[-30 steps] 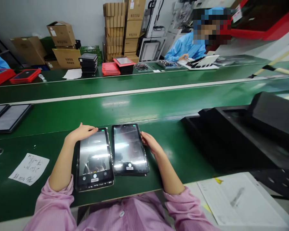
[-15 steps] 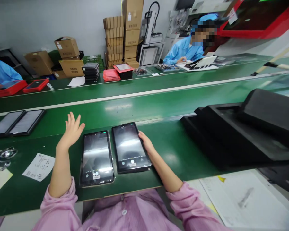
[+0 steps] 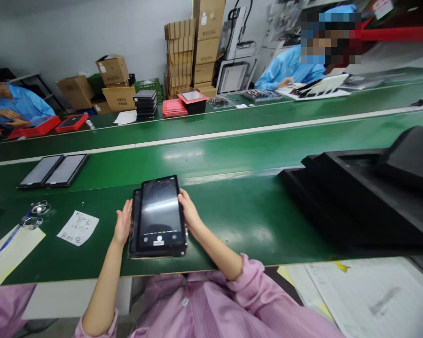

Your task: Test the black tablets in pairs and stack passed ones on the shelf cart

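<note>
Two black tablets overlap on the green table in front of me. The upper tablet (image 3: 162, 206) has its screen lit with a camera-like display and covers most of the lower tablet (image 3: 135, 230), whose left strip shows. My right hand (image 3: 187, 206) grips the upper tablet's right edge, with fingertips partly hidden behind it. At the lower tablet's left edge, my left hand (image 3: 122, 221) stands with its fingers stretched out; whether it presses on that edge I cannot tell.
Two more tablets (image 3: 53, 170) lie at the left on the belt. A handwritten note (image 3: 78, 228), a pen (image 3: 11, 238) and yellow paper (image 3: 24, 246) lie nearer. Black foam trays (image 3: 338, 202) take up the right side. Two co-workers in blue sit across the line.
The right-hand tablet has moved left onto the other tablet, carried by my right hand. My left hand has come down from the air to the tablets' left side. The view has shifted slightly.
</note>
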A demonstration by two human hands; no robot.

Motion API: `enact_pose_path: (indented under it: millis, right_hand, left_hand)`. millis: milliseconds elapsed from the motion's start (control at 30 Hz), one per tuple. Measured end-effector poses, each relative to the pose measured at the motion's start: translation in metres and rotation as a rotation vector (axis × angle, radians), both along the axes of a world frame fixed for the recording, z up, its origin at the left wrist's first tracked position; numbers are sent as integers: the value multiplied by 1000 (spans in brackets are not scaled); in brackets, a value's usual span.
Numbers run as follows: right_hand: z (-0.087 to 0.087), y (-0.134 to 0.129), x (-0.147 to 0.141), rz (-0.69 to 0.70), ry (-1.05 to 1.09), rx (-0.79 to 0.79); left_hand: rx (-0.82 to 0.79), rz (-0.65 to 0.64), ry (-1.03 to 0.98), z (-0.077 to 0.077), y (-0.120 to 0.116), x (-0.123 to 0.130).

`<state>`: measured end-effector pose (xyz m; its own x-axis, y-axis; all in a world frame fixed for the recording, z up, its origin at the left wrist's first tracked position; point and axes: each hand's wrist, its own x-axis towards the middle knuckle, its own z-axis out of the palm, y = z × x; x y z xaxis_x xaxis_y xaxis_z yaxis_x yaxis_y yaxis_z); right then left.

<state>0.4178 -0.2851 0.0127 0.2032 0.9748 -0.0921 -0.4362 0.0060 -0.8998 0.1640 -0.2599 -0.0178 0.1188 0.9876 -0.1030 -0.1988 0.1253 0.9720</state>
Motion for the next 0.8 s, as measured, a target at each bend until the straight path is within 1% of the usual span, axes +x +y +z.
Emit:
enact_pose_path:
  millis: [67, 100, 133, 200, 267, 333, 400, 433, 500, 567, 633, 700, 767, 800]
  right_hand:
    - [-2, 2, -26, 43, -5, 6]
    - [-3, 2, -35, 60, -29, 11]
    - [-3, 1, -40, 73, -72, 19]
    - [-2, 0, -41, 92, -197, 33]
    - [-1, -1, -30, 109, -332, 28]
    - [1, 0, -12, 125, -450, 0]
    - [0, 3, 9, 110, -521, -18]
    - [-1, 4, 20, 93, -525, -24]
    - [-7, 7, 37, 59, -438, -58]
    - [-15, 8, 46, 40, -256, -124]
    - [-24, 5, 45, 33, -45, -160]
    - [-33, 0, 38, 50, 151, -140]
    - [-43, -1, 29, 110, 292, -128]
    - [-47, 2, 27, 123, 322, -109]
  left_hand:
    - [-29, 2, 20, 6, -4, 1]
    - [-50, -9, 38, 8, -6, 1]
    - [-68, -24, 53, 11, -8, 1]
    - [-77, -57, 73, 16, -12, 2]
    - [-46, -73, 72, 18, -14, 3]
    - [-18, -52, 59, 18, -16, 4]
    - [-28, -8, 37, 17, -16, 6]
    - [-48, 16, 20, 16, -16, 6]
    - [-97, 59, -19, 16, -16, 7]
    - [-141, 92, -68, 16, -18, 6]
    - [-172, 135, -83, 15, -22, 6]
    - [-189, 171, -68, 8, -26, 9]
    - [-184, 116, -41, -4, -27, 15]
    - [-152, 6, 37, -11, -24, 19]
